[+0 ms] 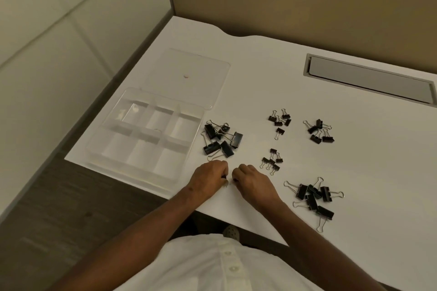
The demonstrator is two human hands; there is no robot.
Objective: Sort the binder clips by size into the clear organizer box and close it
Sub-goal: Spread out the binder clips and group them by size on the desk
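Note:
The clear organizer box (144,139) lies open at the desk's left, its lid (189,75) folded back flat; its compartments look empty. Black binder clips lie in heaps: large ones (221,138) beside the box, large ones (313,196) at front right, small ones (272,160) in the middle, small ones (280,120) farther back, medium ones (320,131) at the right. My left hand (209,176) and my right hand (250,178) rest close together near the front edge, fingers curled. Each pinches something small and dark, apparently a small clip, mostly hidden.
The white desk (354,172) ends close to my body and at the left, just beyond the box. A grey cable hatch (371,78) is set into the back right. A beige partition (283,2) stands behind the desk.

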